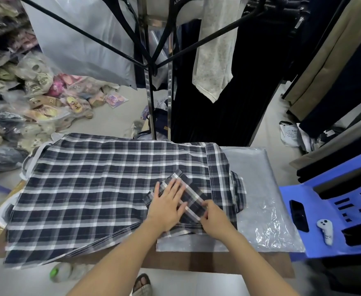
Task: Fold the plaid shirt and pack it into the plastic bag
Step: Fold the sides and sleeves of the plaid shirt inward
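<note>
The dark blue and white plaid shirt [94, 184] lies spread flat, back side up, across a low brown table [218, 263]. Its collar end points right and rests on a clear plastic bag [267, 210]. One sleeve [188, 197] is folded in over the shirt's back. My left hand [166, 206] lies flat on that sleeve, fingers spread. My right hand [215, 216] pinches the sleeve's near end between thumb and fingers.
A blue plastic chair [335, 199] at the right holds a black phone [299, 214] and a small grey controller [326, 230]. A clothes rack [149, 67] with hanging garments stands behind the table. Bagged shoes [36, 92] pile at the left. A bottle [62, 272] lies on the floor.
</note>
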